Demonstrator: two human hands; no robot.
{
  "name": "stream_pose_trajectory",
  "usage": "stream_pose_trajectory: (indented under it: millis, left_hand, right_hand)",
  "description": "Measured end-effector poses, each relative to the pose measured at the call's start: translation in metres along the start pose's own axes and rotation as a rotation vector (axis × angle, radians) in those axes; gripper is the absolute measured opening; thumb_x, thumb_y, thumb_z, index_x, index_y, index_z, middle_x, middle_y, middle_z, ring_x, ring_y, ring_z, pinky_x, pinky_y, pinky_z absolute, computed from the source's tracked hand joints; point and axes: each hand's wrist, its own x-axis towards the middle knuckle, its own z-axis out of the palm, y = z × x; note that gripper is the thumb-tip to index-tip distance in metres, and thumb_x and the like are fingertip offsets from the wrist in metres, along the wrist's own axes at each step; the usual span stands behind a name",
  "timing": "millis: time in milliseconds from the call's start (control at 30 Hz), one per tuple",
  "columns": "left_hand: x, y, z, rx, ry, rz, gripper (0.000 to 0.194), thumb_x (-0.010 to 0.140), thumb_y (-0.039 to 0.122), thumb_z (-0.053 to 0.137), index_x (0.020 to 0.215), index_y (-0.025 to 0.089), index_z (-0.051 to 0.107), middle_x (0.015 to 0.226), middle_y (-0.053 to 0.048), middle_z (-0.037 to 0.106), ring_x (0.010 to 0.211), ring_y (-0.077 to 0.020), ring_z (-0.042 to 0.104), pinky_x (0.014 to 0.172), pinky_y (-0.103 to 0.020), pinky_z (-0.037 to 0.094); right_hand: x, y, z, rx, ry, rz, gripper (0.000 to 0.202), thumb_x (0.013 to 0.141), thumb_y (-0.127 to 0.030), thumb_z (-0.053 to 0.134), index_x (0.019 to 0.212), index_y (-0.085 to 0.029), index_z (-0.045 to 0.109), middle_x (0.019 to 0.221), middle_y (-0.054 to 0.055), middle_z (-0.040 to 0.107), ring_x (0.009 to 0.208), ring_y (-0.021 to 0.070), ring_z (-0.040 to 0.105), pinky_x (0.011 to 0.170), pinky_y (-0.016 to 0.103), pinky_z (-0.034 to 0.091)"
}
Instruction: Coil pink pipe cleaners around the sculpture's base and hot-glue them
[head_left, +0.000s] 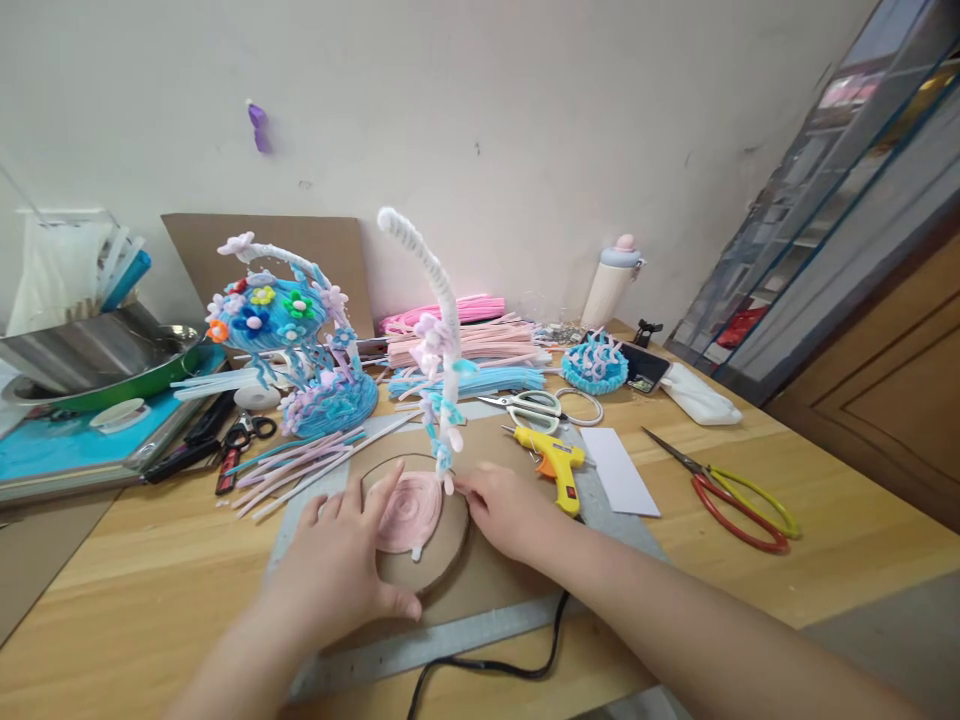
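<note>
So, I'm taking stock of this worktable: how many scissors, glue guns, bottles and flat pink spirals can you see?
Scissors: 3 (red-and-yellow-handled pair, pale-handled pair, black-handled pair)
Glue gun: 1
Bottle: 1
Flat pink spiral: 1
Total: 6

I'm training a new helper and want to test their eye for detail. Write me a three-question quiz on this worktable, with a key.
1. True or false: the right hand is nearer than the left hand to the yellow glue gun.
2. What colour is the spiral on the cardboard disc? A green; B pink; C black.
3. Fill in: the scissors farthest right have a red handle and a ... handle.

Key: 1. True. 2. B. 3. Yellow.
</note>
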Motion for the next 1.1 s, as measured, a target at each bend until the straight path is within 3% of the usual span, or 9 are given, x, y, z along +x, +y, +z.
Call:
stream_pose_trajectory:
  millis: [133, 233, 300, 400, 467, 533, 633, 733, 1100]
  left_hand:
    - [-0.015, 0.034, 0.009, 0.063, 0.078, -0.177, 0.112, 0.057, 0.071, 0.065, 0.148, 0.02, 0.025, 0.138, -0.027, 0.045, 0.115, -0.0434, 0.052, 0.094, -0.058, 0.031]
    - [-0.02, 0.042, 0.017, 0.075, 0.134, -0.211, 0.109, 0.06, 0.069, 0.066, 0.147, 0.014, 0.028, 0.141, -0.032, 0.038, 0.117, -0.0463, 0.05, 0.093, -0.063, 0.03]
    - [-0.019, 0.037, 0.018, 0.053, 0.15, -0.148, 0.111, 0.057, 0.064, 0.071, 0.146, 0.013, 0.029, 0.145, -0.03, 0.035, 0.126, -0.0477, 0.04, 0.096, -0.068, 0.025]
    - [-0.007, 0.025, 0.008, -0.042, 0.172, 0.124, 0.101, 0.059, 0.053, 0.077, 0.144, 0.019, 0.033, 0.148, -0.019, 0.037, 0.136, -0.0413, 0.03, 0.105, -0.065, 0.023]
    - [0.006, 0.021, -0.002, -0.144, 0.174, 0.348, 0.07, 0.073, 0.038, 0.071, 0.136, 0.026, 0.043, 0.144, -0.009, 0.045, 0.133, -0.0306, 0.038, 0.106, -0.05, 0.034]
    - [0.02, 0.02, -0.008, -0.23, 0.188, 0.433, 0.043, 0.08, 0.023, 0.063, 0.122, 0.025, 0.055, 0.134, -0.006, 0.054, 0.124, -0.0235, 0.049, 0.103, -0.039, 0.042]
    - [0.035, 0.022, -0.007, -0.267, 0.244, 0.449, 0.026, 0.085, 0.012, 0.052, 0.107, 0.021, 0.062, 0.119, -0.006, 0.062, 0.11, -0.0203, 0.058, 0.096, -0.034, 0.048]
    - [0.039, 0.021, 0.001, -0.244, 0.281, 0.461, 0.023, 0.09, 0.015, 0.047, 0.103, 0.021, 0.064, 0.113, -0.006, 0.064, 0.104, -0.0198, 0.06, 0.092, -0.035, 0.049]
    - [0.037, 0.01, 0.019, -0.127, 0.341, 0.508, 0.027, 0.095, 0.023, 0.043, 0.119, 0.021, 0.057, 0.123, -0.007, 0.061, 0.109, -0.0223, 0.057, 0.092, -0.039, 0.048]
  right_hand:
    - [0.005, 0.001, -0.002, 0.01, 0.031, 0.016, 0.029, 0.084, -0.007, 0.046, 0.099, -0.018, 0.068, 0.09, 0.006, 0.064, 0.082, 0.0166, 0.058, 0.069, 0.025, 0.038]
    - [0.004, 0.001, -0.002, 0.017, 0.068, 0.045, 0.022, 0.084, -0.009, 0.048, 0.096, -0.015, 0.066, 0.089, 0.006, 0.062, 0.081, 0.0161, 0.056, 0.067, 0.025, 0.036]
    - [0.001, 0.001, -0.001, 0.03, 0.066, 0.04, 0.019, 0.085, -0.01, 0.049, 0.092, -0.016, 0.065, 0.087, 0.005, 0.061, 0.078, 0.0149, 0.055, 0.065, 0.024, 0.035]
    - [-0.003, 0.001, 0.001, 0.056, 0.053, 0.017, 0.019, 0.086, -0.01, 0.047, 0.089, -0.018, 0.064, 0.086, 0.003, 0.059, 0.077, 0.0138, 0.055, 0.064, 0.023, 0.035]
    - [-0.005, 0.002, 0.002, 0.072, 0.051, 0.011, 0.02, 0.086, -0.009, 0.046, 0.09, -0.019, 0.062, 0.087, 0.002, 0.059, 0.079, 0.0141, 0.055, 0.065, 0.023, 0.035]
    - [-0.005, 0.003, 0.003, 0.086, 0.053, 0.013, 0.02, 0.086, -0.01, 0.046, 0.092, -0.02, 0.062, 0.088, 0.002, 0.058, 0.079, 0.0145, 0.055, 0.065, 0.024, 0.035]
    - [-0.004, 0.005, 0.005, 0.111, 0.059, 0.027, 0.019, 0.085, -0.01, 0.046, 0.09, -0.02, 0.061, 0.086, 0.002, 0.058, 0.078, 0.0146, 0.055, 0.064, 0.024, 0.035]
    - [-0.004, 0.007, 0.007, 0.143, 0.07, 0.064, 0.015, 0.084, -0.012, 0.048, 0.087, -0.02, 0.061, 0.085, 0.002, 0.06, 0.076, 0.0143, 0.056, 0.062, 0.024, 0.035]
    - [-0.009, 0.0, 0.006, 0.179, 0.019, 0.07, 0.017, 0.086, -0.018, 0.048, 0.089, -0.024, 0.064, 0.085, 0.001, 0.063, 0.08, 0.0159, 0.058, 0.065, 0.025, 0.037]
